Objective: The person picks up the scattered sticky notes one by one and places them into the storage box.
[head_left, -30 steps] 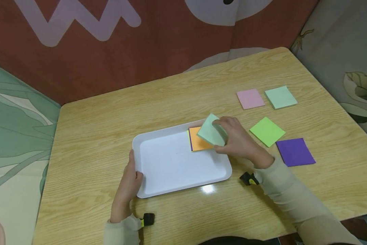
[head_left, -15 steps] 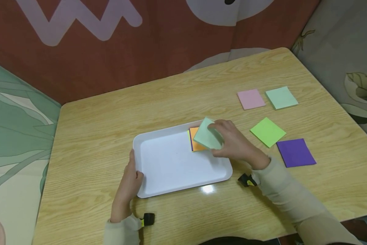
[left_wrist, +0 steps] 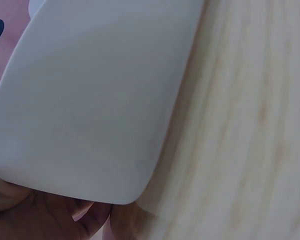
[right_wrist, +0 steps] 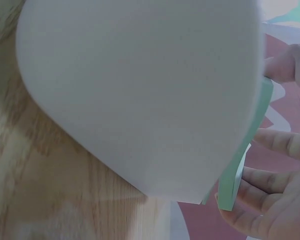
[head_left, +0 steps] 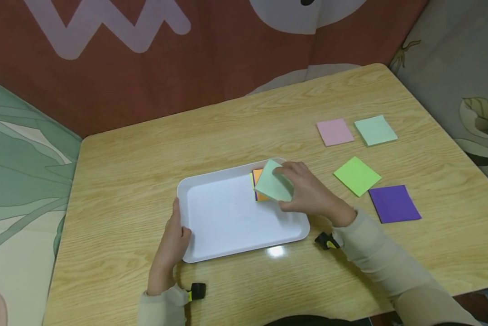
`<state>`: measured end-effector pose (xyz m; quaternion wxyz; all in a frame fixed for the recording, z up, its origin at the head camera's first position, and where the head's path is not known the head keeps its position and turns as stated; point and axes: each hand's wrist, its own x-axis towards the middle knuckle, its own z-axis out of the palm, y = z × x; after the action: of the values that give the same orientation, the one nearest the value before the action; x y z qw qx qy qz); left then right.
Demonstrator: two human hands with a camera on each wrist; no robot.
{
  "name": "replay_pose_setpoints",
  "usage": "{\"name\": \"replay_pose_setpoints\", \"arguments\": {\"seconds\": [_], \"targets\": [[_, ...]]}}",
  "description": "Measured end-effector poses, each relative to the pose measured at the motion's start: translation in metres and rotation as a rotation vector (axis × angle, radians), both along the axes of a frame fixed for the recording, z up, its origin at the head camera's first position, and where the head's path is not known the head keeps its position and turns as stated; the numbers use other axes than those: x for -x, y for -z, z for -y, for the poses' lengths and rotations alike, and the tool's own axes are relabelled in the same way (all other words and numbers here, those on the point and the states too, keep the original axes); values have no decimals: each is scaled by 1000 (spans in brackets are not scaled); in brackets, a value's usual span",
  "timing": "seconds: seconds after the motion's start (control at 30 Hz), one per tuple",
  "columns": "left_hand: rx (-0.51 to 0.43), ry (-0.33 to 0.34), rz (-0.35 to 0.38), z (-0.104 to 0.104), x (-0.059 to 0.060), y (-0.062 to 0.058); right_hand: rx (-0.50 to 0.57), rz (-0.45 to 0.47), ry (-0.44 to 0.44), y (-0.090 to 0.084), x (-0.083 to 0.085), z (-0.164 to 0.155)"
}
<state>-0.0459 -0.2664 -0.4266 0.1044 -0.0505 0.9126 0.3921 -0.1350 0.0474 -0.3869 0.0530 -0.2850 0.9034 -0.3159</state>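
Note:
A white rectangular tray (head_left: 223, 226) lies in the middle of the wooden table. My left hand (head_left: 173, 237) holds its left end, thumb at the rim, and appears below the tray's edge in the left wrist view. Over the tray's far right corner, my right hand (head_left: 309, 190) pinches a mint green sticky note pad (head_left: 273, 183) between thumb and fingers. Beneath that pad shows an orange sticky note pad (head_left: 257, 176), with purple and yellow edges at its left; the rest is hidden. In the right wrist view the green pad (right_wrist: 232, 182) is seen edge-on behind the tray.
To the right on the table (head_left: 138, 163) lie a pink pad (head_left: 335, 132), another mint green pad (head_left: 375, 130), a lime green pad (head_left: 357, 176) and a purple pad (head_left: 394, 203). A printed cloth wall (head_left: 211, 68) stands behind the table.
My right hand has moved slightly left and nearer to me with the mint green pad, which now covers more of the orange one. My left hand stays at the tray.

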Motion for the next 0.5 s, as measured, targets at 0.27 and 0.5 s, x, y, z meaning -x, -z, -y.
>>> {"name": "replay_pose_setpoints", "arguments": {"seconds": [0.27, 0.5], "targets": [[-4, -8, 23, -1, 0, -1, 2, 1, -29, 1, 0, 2], [0, 0, -2, 0, 0, 0, 25, -4, -64, 4, 0, 4]]}}
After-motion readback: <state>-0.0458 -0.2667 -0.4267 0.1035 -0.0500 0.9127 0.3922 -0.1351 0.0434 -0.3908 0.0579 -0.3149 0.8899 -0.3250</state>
